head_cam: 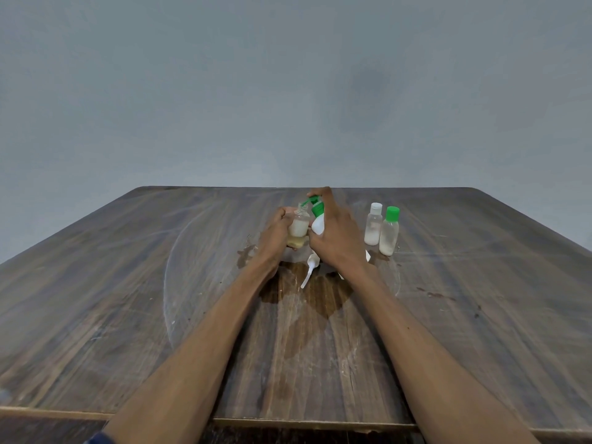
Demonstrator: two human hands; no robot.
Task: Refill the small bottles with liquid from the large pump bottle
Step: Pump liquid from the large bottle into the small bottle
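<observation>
Gripping an uncapped small bottle (298,227), left hand (275,235); right hand (336,235) clasping pump bottle (317,219) just beside.

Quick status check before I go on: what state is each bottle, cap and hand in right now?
small open bottle: uncapped, partly filled, upright under the nozzle.
pump bottle: upright, green pump head covered by the right hand.
white-capped bottle: capped, upright, partly filled.
green-capped bottle: capped, upright, partly filled.
white nozzle cap: off, lying on the table.
left hand: grips the small open bottle.
right hand: grips the pump bottle.
</observation>
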